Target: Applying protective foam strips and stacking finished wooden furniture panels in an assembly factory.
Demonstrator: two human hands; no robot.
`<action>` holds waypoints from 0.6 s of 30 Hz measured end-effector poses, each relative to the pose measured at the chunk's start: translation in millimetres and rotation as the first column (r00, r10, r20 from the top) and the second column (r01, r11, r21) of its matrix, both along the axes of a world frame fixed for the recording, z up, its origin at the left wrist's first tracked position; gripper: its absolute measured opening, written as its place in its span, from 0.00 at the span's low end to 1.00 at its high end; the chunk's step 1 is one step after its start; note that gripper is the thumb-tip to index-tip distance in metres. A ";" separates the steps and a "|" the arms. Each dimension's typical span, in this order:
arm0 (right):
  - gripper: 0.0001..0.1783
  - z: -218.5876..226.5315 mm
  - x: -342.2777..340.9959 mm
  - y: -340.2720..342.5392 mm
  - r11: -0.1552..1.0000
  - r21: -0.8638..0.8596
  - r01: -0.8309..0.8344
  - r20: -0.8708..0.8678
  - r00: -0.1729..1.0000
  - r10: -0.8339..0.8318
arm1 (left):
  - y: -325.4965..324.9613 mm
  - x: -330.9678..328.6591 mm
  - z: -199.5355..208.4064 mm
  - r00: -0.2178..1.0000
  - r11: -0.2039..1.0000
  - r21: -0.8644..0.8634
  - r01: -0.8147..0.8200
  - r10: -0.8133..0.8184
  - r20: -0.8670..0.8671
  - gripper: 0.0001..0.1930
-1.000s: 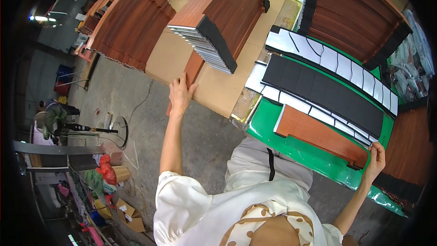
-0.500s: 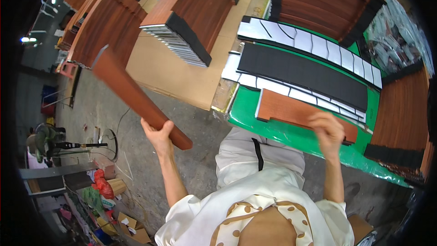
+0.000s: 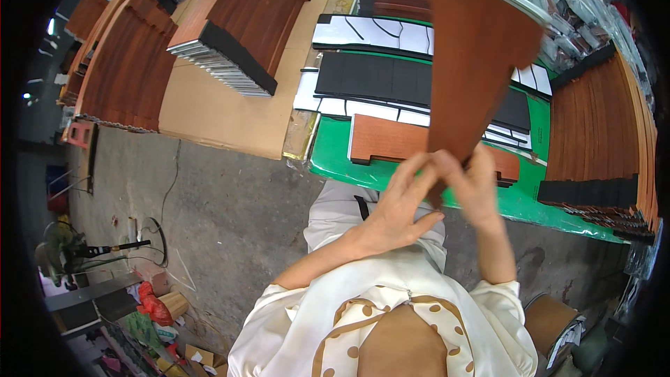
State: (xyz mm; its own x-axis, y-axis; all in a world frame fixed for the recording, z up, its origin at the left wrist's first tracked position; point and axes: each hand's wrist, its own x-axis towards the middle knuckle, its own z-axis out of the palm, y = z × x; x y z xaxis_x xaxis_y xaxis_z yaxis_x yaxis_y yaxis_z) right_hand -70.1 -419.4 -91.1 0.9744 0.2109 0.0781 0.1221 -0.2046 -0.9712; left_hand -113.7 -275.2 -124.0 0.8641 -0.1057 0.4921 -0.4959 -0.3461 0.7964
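A long reddish-brown wood-grain panel (image 3: 467, 63) is raised in front of me, its pale-edged far end up and its narrow near end in my hands. My right hand (image 3: 476, 185) grips the near end from the right, fingers bent round it and somewhat blurred. From the left, my left hand (image 3: 399, 202) has its fingers and thumb about the same end. Behind them, a shorter wood-grain panel (image 3: 391, 139) lies on the green table cover (image 3: 342, 157), partly hidden by the hands and the raised panel.
Black strips (image 3: 377, 77) and white strips (image 3: 384, 31) lie farther back on the table. Stacked brown panels (image 3: 593, 126) stand at the right, with another stack (image 3: 244, 21) on cardboard (image 3: 216, 112) at the left. A fan (image 3: 70, 248) stands on the floor at far left.
The long panel has swung from my left side to in front of me, its far end now raised. My right hand has left the shorter panel and joined my left on the long one.
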 end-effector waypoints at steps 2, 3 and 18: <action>0.17 22.4 14.3 -33.2 0.960 -0.278 -0.020 0.045 0.998 0.034 | 19.9 6.7 -6.0 0.988 0.967 0.224 0.123 -0.141 0.068 0.32; 0.15 23.8 19.0 -42.9 0.896 -0.444 0.009 0.134 0.989 0.056 | 32.8 7.9 -10.9 0.996 0.990 0.118 -0.072 0.064 0.069 0.31; 0.21 -20.2 56.7 -64.6 0.632 -0.734 -0.247 -0.003 0.933 0.361 | 79.4 67.4 -39.5 0.981 0.983 0.151 -0.105 0.127 -0.143 0.17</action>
